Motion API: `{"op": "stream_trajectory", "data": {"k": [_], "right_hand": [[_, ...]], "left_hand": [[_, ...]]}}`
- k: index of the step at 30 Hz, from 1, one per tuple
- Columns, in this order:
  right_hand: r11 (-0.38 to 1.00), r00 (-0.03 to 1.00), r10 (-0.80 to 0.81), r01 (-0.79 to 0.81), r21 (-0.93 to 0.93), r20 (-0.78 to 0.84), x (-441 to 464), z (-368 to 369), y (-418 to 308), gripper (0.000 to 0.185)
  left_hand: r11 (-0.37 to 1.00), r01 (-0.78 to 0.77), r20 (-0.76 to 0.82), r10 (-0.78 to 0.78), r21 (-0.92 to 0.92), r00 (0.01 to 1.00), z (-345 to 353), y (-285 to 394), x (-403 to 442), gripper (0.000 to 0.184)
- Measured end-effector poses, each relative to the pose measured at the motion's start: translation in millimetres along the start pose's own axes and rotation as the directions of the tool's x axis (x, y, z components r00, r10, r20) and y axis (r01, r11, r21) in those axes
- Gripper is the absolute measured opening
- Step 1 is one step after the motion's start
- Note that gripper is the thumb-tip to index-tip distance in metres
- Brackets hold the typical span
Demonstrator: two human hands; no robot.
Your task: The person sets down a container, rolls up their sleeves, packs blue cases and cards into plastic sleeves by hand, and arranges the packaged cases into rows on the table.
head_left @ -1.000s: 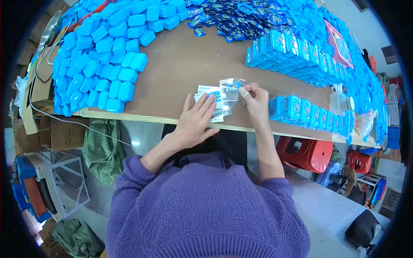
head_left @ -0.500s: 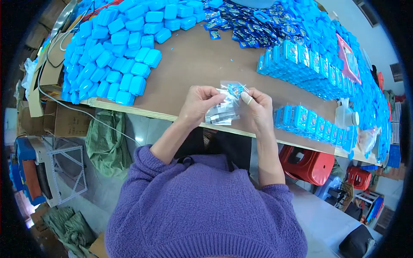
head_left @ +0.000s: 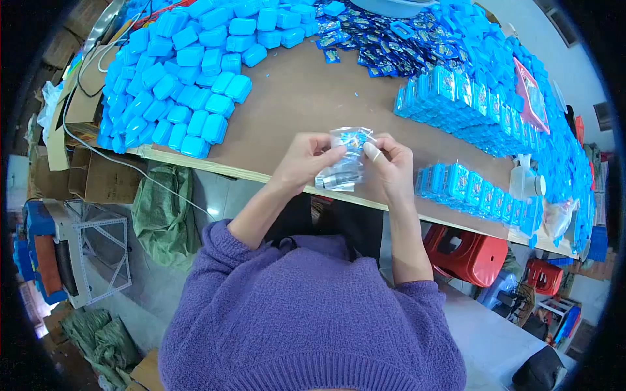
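Observation:
Between my hands is a small clear plastic bag point(head_left: 353, 134) with a blue printed piece showing in it. My left hand point(head_left: 305, 161) pinches its left side between thumb and fingers. On the right side, my right hand point(head_left: 390, 163) pinches the bag too, and a pale band circles its thumb. Below the bag, near the table edge, lie more clear bags point(head_left: 339, 177) with silvery parts. Close to my right hand stands a row of blue cases in clear wrapping point(head_left: 458, 185).
Blue plastic cases point(head_left: 190, 57) are heaped at the left of the brown table point(head_left: 293, 98). Dark blue printed packets point(head_left: 391, 42) lie at the back. Wrapped cases point(head_left: 450, 98) stand stacked at right, near a bottle point(head_left: 521, 177). A red stool point(head_left: 479, 260) is below the edge.
The bag's top has tipped, so its blue print now looks foreshortened. Both hands keep their pinch in nearly the same place. The view has shifted slightly.

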State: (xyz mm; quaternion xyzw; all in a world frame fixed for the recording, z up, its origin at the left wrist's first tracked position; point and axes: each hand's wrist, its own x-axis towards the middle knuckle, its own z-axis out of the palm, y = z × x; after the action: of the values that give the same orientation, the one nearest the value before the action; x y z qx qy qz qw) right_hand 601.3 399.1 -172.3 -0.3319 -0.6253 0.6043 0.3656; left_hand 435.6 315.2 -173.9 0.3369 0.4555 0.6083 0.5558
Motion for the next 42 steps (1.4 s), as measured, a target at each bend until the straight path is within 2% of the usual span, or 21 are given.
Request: {"op": "stream_trajectory", "data": {"k": [4, 6, 9, 10, 12, 14, 16, 17, 20, 23, 25, 30, 33, 34, 36, 37, 38, 39, 40, 41, 42], "right_hand": [[0.995, 1.0, 0.004, -0.006, 0.098, 0.019, 0.0, 3.9, 0.8, 0.009], [0.968, 0.995, 0.07, -0.084, 0.236, 0.067, 1.5, 1.1, 6.2, 0.009], [0.901, 0.978, 0.174, -0.206, 0.382, 0.115, 2.2, -2.2, 9.8, 0.009], [0.845, 0.96, 0.242, -0.28, 0.456, 0.141, 3.2, -2.9, 10.3, 0.009], [0.777, 0.937, 0.304, -0.35, 0.524, 0.175, 3.7, -4.3, 10.0, 0.009], [0.816, 0.943, 0.294, -0.334, 0.471, 0.16, -0.7, -4.0, 8.0, 0.009], [0.886, 0.962, 0.23, -0.27, 0.378, 0.147, 0.7, 1.8, 5.0, 0.009], [0.928, 0.975, 0.175, -0.21, 0.309, 0.137, -0.4, 3.8, 3.6, 0.009], [0.962, 0.981, 0.087, -0.128, 0.241, 0.175, -1.1, 9.2, -0.4, 0.008], [0.989, 0.996, 0.011, -0.023, 0.143, 0.083, -2.2, 8.0, 0.0, 0.011], [0.95, 0.993, 0.047, -0.078, 0.302, 0.11, -1.9, 5.8, 6.6, 0.008], [0.837, 0.972, 0.096, -0.195, 0.511, 0.214, -3.3, 2.8, 21.2, 0.006], [0.711, 0.966, 0.059, -0.217, 0.669, 0.251, -0.8, 8.3, 17.7, 0.009], [0.635, 0.964, 0.052, -0.233, 0.736, 0.261, 0.2, 11.2, 15.2, 0.011], [0.619, 0.965, 0.07, -0.241, 0.748, 0.252, 1.3, 17.3, 6.2, 0.011], [0.604, 0.967, 0.098, -0.246, 0.759, 0.235, 0.8, 19.2, 1.9, 0.011], [0.589, 0.968, 0.127, -0.248, 0.769, 0.215, 1.1, 19.7, 0.2, 0.011], [0.591, 0.969, 0.126, -0.247, 0.768, 0.214, 2.5, 19.2, 0.9, 0.011], [0.591, 0.968, 0.107, -0.245, 0.769, 0.227, 3.5, 18.0, 2.3, 0.011], [0.591, 0.967, 0.09, -0.244, 0.769, 0.238, 4.2, 16.8, 3.7, 0.011], [0.591, 0.966, 0.072, -0.241, 0.77, 0.248, 4.9, 16.1, 4.3, 0.011]], "left_hand": [[0.996, 0.046, 0.001, -0.046, 0.076, 0.999, -6.3, -7.1, 2.4, 0.012], [0.995, 0.069, -0.002, -0.069, 0.077, 0.998, -8.2, -9.9, 2.3, 0.011], [0.965, 0.031, 0.049, -0.019, -0.261, 0.999, -4.9, -4.4, -1.9, 0.009], [0.965, 0.029, 0.047, -0.018, -0.26, 0.999, -6.5, -4.4, -2.0, 0.009], [0.979, -0.002, 0.11, 0.025, -0.203, 0.994, -12.8, -6.7, -2.1, 0.008], [0.985, -0.031, 0.136, 0.054, -0.168, 0.989, -16.2, -10.1, -2.0, 0.009], [0.998, 0.038, 0.12, -0.033, -0.041, 0.992, -17.6, -10.7, -2.0, 0.012], [0.999, -0.004, 0.068, 0.001, 0.036, 0.998, -17.0, -16.2, 1.0, 0.006], [0.981, -0.061, -0.052, 0.072, 0.186, 0.996, -14.4, -30.7, 9.9, 0.017], [0.94, -0.11, -0.127, 0.158, 0.323, 0.979, -18.6, -20.3, 11.9, 0.02], [0.854, -0.18, -0.174, 0.297, 0.488, 0.939, -19.5, -13.7, 11.2, 0.02], [0.634, -0.169, -0.116, 0.383, 0.755, 0.917, -22.2, -4.3, 8.4, 0.015], [0.624, -0.265, 0.222, 0.149, 0.735, 0.964, -39.2, 5.4, 9.5, 0.016], [0.619, -0.265, 0.214, 0.157, 0.74, 0.964, -49.5, 15.4, 10.5, 0.016], [0.606, -0.239, 0.164, 0.178, 0.759, 0.97, -82.2, 51.0, 19.7, 0.016], [0.584, -0.171, -0.009, 0.292, 0.794, 0.956, -97.2, 68.1, 24.7, 0.018], [0.571, -0.096, -0.175, 0.401, 0.815, 0.899, -114.9, 87.1, 31.7, 0.02], [0.298, -0.057, -0.154, 0.637, 0.953, 0.755, -144.1, 106.7, 43.6, 0.021], [-0.019, 0.053, -0.009, 0.879, 0.998, 0.476, -178.3, 118.3, 57.4, 0.035], [-0.09, 0.319, -0.052, 0.909, 0.944, 0.413, -185.2, 147.2, 61.9, 0.053], [-0.129, 0.422, -0.028, 0.938, 0.897, 0.346, -199.1, 168.2, 68.6, 0.055]]}}
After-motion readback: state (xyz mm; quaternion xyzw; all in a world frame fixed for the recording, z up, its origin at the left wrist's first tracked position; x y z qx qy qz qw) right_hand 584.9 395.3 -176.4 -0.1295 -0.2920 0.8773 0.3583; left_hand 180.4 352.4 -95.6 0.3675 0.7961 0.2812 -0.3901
